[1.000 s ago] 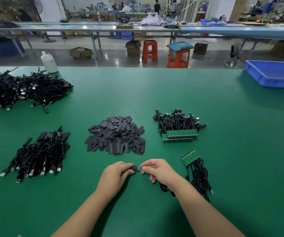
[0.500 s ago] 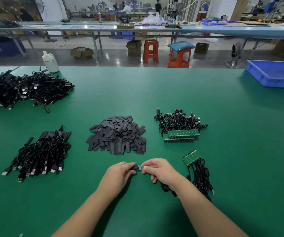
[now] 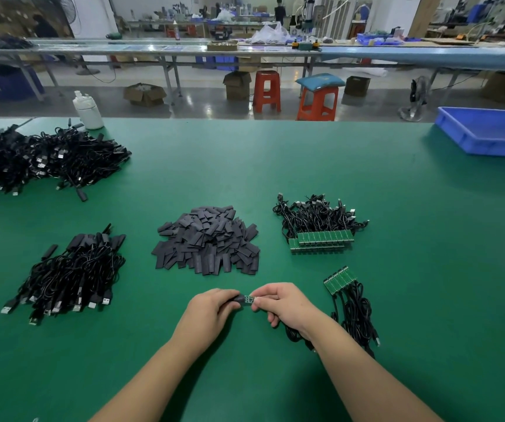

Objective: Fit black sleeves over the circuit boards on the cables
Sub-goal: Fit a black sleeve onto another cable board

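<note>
A small green circuit board (image 3: 249, 299) shows between my two hands over the green table (image 3: 306, 178). My left hand (image 3: 211, 309) pinches a black sleeve (image 3: 237, 298) at the board's left end. My right hand (image 3: 284, 306) pinches the board's right end, and its black cable (image 3: 294, 335) trails under the wrist. A heap of loose black sleeves (image 3: 207, 239) lies just beyond my hands. Cables with bare boards lie at the right in a near bundle (image 3: 351, 303) and a far bundle (image 3: 318, 226). Sleeved cables (image 3: 71, 275) are piled at the left.
A large heap of black cables (image 3: 38, 159) fills the far left, with a white bottle (image 3: 88, 109) behind it. A blue bin (image 3: 488, 132) sits at the far right corner. Stools, boxes and other benches stand beyond the table's far edge.
Both hands stay in place holding the board and sleeve; the view has only shifted slightly.
</note>
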{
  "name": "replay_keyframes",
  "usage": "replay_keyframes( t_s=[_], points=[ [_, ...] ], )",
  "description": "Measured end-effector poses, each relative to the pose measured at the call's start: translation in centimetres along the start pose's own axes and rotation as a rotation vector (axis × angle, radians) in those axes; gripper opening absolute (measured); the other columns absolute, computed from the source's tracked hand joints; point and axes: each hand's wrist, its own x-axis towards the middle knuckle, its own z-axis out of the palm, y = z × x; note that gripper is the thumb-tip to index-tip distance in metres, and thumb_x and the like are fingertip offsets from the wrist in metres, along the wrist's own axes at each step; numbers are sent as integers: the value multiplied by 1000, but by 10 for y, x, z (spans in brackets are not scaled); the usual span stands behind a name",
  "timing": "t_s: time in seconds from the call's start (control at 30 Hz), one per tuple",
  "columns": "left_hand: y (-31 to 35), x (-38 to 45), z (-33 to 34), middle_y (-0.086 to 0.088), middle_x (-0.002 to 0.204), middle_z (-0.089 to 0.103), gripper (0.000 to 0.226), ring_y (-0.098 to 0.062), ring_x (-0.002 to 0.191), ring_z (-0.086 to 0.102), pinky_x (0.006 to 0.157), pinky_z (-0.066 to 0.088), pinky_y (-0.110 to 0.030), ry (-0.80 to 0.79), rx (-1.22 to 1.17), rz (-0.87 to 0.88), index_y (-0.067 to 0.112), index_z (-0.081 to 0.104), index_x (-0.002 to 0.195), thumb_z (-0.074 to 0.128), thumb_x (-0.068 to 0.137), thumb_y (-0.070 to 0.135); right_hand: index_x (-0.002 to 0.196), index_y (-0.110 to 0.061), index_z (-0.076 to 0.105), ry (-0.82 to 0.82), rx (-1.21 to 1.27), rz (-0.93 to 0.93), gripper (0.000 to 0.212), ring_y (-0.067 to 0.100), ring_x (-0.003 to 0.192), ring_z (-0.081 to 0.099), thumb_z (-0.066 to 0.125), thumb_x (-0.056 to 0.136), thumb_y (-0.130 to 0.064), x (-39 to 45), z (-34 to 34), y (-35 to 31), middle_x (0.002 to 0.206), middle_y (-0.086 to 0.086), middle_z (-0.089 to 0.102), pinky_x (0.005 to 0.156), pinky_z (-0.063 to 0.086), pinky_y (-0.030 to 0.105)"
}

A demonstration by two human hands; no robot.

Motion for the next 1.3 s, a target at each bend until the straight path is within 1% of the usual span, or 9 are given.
replay_keyframes(
  t_s=[0.13, 0.33, 0.47, 0.63, 0.8, 1.03, 1.17, 1.3],
  points=[
    [-1, 1, -1, 9, 105, 71, 25, -7, 94, 63, 87, 46, -19, -15, 5, -7, 22, 71, 115, 67, 92, 30, 103, -17, 71, -9, -2, -6, 13, 9, 52, 54, 65, 93, -13, 0, 0, 1, 88, 2, 77, 53, 50, 23],
    [-4, 2, -6, 15, 97, 67, 22, 0, 86, 59, 80, 42, -11, -47, 16, 52, 25, 71, 113, 68, 91, 29, 103, -19, 71, -23, -19, -19, 12, 9, 53, 55, 65, 93, -15, 0, -1, 1, 90, 2, 77, 54, 51, 22],
    [-5, 3, -7, 16, 96, 67, 20, 0, 85, 59, 80, 47, -17, -39, 8, 71, 25, 72, 110, 69, 90, 25, 105, -19, 71, -23, -32, -14, 12, 9, 54, 56, 65, 94, -16, 1, -1, 2, 91, 1, 77, 55, 51, 22],
    [-4, 3, -6, 16, 96, 66, 20, -1, 85, 60, 80, 50, -21, -37, -2, 75, 24, 72, 110, 69, 90, 24, 104, -20, 71, -21, -27, -20, 12, 9, 54, 56, 65, 94, -17, 1, -1, 2, 91, 0, 77, 55, 51, 22],
    [-4, 1, -6, 17, 97, 69, 23, 3, 87, 61, 83, 48, -15, -60, -27, 52, 26, 73, 112, 70, 90, 27, 106, -20, 71, -20, -23, -25, 13, 9, 55, 56, 65, 95, -18, 0, -1, 3, 92, -1, 77, 57, 51, 22],
    [4, 1, -4, 11, 93, 69, 21, -7, 85, 62, 79, 51, -29, -108, 10, 82, 29, 71, 112, 67, 92, 30, 103, -18, 70, -24, -29, -33, 11, 9, 52, 54, 65, 95, -16, 0, 0, 2, 89, 0, 77, 53, 50, 22],
    [10, 4, -3, 10, 95, 67, 19, -11, 88, 62, 77, 50, -29, -113, 94, 117, 30, 70, 110, 63, 93, 32, 107, -14, 67, -32, -21, -33, 12, 9, 53, 55, 65, 96, -15, -2, 0, 1, 89, 1, 77, 54, 50, 23],
    [16, 8, -1, 7, 98, 68, 20, -14, 90, 63, 81, 50, -32, -118, 106, 101, 26, 71, 110, 60, 95, 34, 113, -10, 65, -36, -28, -38, 17, 10, 55, 56, 63, 97, -13, -4, 1, -2, 85, 1, 75, 55, 50, 23]
  ],
)
